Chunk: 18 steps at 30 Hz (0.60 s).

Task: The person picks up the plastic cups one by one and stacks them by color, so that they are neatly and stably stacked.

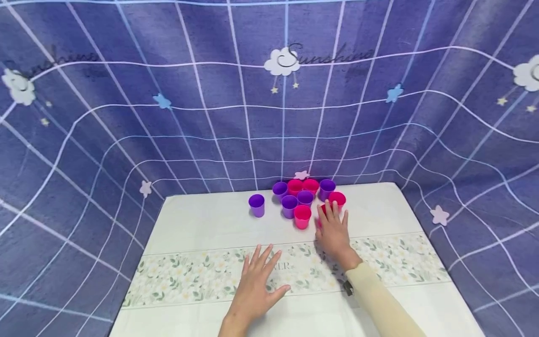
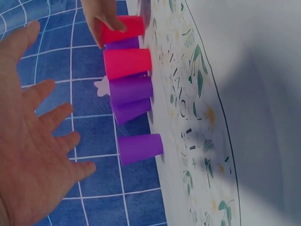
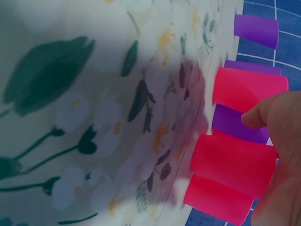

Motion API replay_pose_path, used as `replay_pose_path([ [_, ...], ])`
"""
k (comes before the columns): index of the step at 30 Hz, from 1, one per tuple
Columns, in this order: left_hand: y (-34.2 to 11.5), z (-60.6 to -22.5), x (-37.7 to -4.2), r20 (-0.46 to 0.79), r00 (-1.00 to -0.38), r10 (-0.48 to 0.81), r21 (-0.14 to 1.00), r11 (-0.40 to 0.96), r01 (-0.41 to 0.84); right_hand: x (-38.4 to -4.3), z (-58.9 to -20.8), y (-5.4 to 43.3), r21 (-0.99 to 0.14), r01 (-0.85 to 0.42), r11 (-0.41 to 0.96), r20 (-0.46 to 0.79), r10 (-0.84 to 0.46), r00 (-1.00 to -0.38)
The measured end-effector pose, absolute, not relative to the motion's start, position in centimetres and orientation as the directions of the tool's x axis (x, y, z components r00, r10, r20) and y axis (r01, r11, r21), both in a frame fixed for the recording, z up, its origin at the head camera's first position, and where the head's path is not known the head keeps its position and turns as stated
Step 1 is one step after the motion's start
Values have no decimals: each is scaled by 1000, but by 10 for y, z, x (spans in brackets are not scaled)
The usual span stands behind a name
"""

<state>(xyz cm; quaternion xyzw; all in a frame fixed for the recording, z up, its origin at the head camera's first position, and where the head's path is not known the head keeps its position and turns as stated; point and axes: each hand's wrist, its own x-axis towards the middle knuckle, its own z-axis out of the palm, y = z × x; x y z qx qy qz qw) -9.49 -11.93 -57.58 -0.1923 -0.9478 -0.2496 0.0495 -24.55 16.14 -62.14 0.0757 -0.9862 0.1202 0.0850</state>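
Observation:
My right hand [image 1: 334,234] reaches over a pink-red cup [image 3: 233,165] at the front right of a cluster, its fingers fairly straight and partly hiding that cup in the head view. In the right wrist view the thumb [image 3: 256,117] stands apart from the cup's side; whether the other fingers touch it is hidden. Another pink-red cup [image 1: 302,216] stands just left of this hand, and one more [image 1: 338,200] behind it. My left hand [image 1: 254,285] hovers nearer the front with fingers spread, holding nothing. Beyond it a lone purple cup [image 1: 257,205] stands upright.
Behind, several purple cups [image 1: 289,206] and pink-red cups [image 1: 295,186] stand upright close together near the table's back edge. The white table [image 1: 202,220] has a floral band across it. A blue checked curtain [image 1: 236,117] surrounds the back and sides.

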Motion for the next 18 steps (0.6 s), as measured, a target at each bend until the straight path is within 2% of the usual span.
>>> replay_pose_path([
  [7, -113, -577, -93, 172, -935, 312, 483, 800, 356, -248, -627, 158, -267, -173, 948, 213, -118, -970],
  [12, -105, -577, -93, 182, -922, 343, 506, 771, 387, -241, -628, 167, -238, -132, 962, 238, -74, -968],
  [18, -109, -580, -89, 193, -922, 335, 481, 787, 387, -234, -625, 164, -249, -173, 953, 308, -92, -947],
])
